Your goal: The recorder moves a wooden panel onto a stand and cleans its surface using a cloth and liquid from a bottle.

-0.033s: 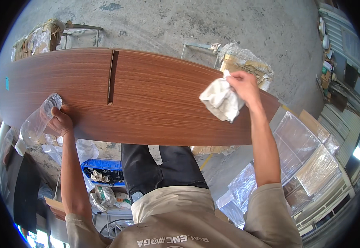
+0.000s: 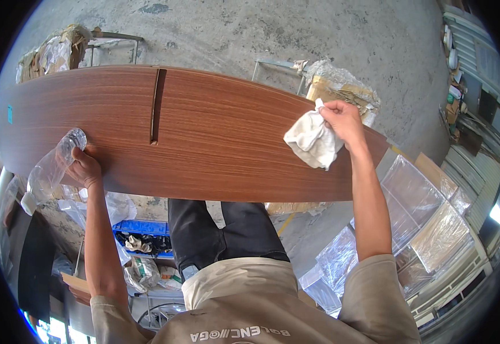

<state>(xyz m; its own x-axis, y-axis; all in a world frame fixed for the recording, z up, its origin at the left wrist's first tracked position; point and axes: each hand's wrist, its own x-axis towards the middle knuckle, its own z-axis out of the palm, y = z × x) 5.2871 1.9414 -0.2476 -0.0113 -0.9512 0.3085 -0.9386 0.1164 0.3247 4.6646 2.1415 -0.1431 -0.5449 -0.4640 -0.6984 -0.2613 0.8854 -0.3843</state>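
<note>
A long board (image 2: 221, 137) with reddish-brown wood grain lies across in front of me, with a narrow dark slot (image 2: 157, 109) cut in from its far edge. At the board's near left part, my left hand (image 2: 82, 166) is closed around a clear plastic bottle (image 2: 52, 166). The bottle lies slantwise, its round base over the board and its white cap (image 2: 29, 203) toward the lower left. Over the right part of the board, fingers of my right hand (image 2: 344, 122) pinch a crumpled white cloth (image 2: 313, 140), which hangs below them. Whether the cloth touches the board I cannot tell.
Padded supports, one with torn cardboard (image 2: 60, 51) and one with plastic wrap (image 2: 341, 86), show beyond the board. A blue crate (image 2: 141, 229) of dark items stands near my legs. Plastic-wrapped panels (image 2: 413, 195) lean at the right. A small teal sticker (image 2: 10, 114) marks the board's left end.
My right hand and the white cloth have shifted slightly to the right. My left hand and the bottle look unmoved.
</note>
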